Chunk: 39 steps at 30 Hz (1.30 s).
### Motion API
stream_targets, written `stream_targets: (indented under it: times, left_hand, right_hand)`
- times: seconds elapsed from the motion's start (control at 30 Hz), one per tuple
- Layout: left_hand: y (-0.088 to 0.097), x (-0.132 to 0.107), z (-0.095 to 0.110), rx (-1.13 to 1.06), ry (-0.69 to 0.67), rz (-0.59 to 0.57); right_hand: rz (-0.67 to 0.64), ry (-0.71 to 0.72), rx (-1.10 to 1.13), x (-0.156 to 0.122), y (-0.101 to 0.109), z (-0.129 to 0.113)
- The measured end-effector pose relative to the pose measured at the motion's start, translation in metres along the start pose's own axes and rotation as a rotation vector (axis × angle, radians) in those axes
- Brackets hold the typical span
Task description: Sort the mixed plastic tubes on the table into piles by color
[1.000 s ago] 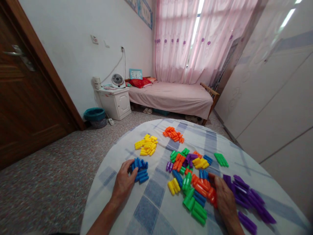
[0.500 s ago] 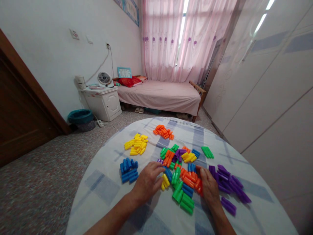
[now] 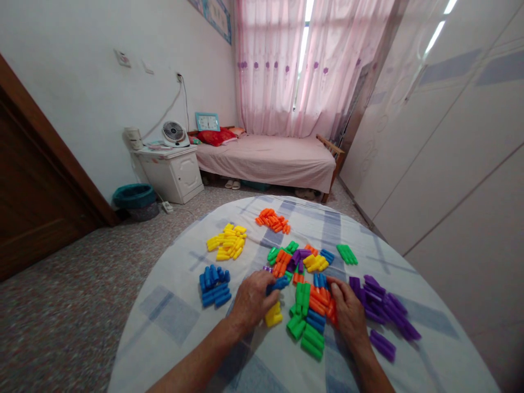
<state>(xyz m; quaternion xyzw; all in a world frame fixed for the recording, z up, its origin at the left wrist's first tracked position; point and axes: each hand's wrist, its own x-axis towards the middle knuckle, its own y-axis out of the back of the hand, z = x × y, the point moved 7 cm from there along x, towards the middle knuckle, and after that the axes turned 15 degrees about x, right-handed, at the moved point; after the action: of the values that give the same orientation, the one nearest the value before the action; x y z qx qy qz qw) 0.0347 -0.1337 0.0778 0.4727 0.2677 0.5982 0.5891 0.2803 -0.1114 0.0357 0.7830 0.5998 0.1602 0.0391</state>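
My left hand (image 3: 254, 299) is closed on a blue building block (image 3: 279, 284), made of joined tubes, with thumb below and fingers over it. Just under that hand lies a yellow block (image 3: 273, 315). My right hand (image 3: 347, 305) rests at the right side of the mixed blocks, fingers stretched out and touching the blue tubes (image 3: 320, 281) and orange blocks (image 3: 319, 300). Between the hands lie green blocks (image 3: 302, 297), with more green (image 3: 313, 343) and blue ones (image 3: 315, 321) nearer me. Farther back are purple (image 3: 298, 259), orange (image 3: 282, 263) and yellow blocks (image 3: 316, 263).
A blue pile (image 3: 215, 285), a yellow pile (image 3: 227, 241) and an orange pile (image 3: 273, 220) lie left and back on the checked tablecloth (image 3: 172, 338). A purple pile (image 3: 382, 308) and green blocks (image 3: 347, 254) lie right. A bed (image 3: 270, 155) stands beyond the round table.
My left hand has moved slightly right and taken hold of the blue block, which is raised and turned. The green block between the hands has shifted right and stands straighter. My right hand has barely moved.
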Motion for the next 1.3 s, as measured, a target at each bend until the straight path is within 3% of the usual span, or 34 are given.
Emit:
stream_targets:
  times: [0.17, 0.3, 0.37, 0.47, 0.6, 0.9, 1.0, 1.1, 1.2, 1.3]
  left_hand:
    - [0.038, -0.014, -0.032, -0.244, 0.155, 0.100]
    - [0.071, -0.044, -0.083, -0.311, 0.400, 0.261]
    - [0.079, -0.059, -0.107, -0.313, 0.485, 0.294]
    - [0.078, -0.073, -0.130, -0.281, 0.503, 0.260]
    - [0.066, -0.076, -0.136, -0.184, 0.426, 0.198]
    - [0.072, -0.084, -0.141, 0.025, 0.459, 0.412]
    - [0.085, -0.088, -0.130, 0.108, 0.430, 0.536]
    - [0.093, -0.083, -0.090, 0.165, 0.217, 0.598]
    - [0.074, -0.070, -0.024, 0.091, -0.131, 0.421]
    - [0.035, -0.059, 0.040, 0.009, -0.336, 0.170]
  right_hand:
    - [-0.009, -0.054, -0.007, -0.001, 0.001, 0.006]
    - [0.009, -0.098, -0.022, -0.001, 0.001, 0.009]
    - [0.006, -0.094, -0.032, -0.001, 0.001, 0.007]
    - [0.006, -0.082, -0.044, -0.001, 0.001, 0.006]
    - [-0.002, -0.073, -0.039, 0.000, 0.002, 0.008]
    - [0.029, -0.053, 0.006, -0.003, 0.000, 0.001]
    - [0.019, -0.012, 0.031, -0.005, -0.002, -0.003]
    - [0.009, -0.002, 0.048, -0.005, -0.003, -0.001]
    - [0.007, 0.000, 0.049, -0.005, -0.004, 0.000]
    - [-0.004, 0.007, 0.059, -0.005, -0.004, 0.001]
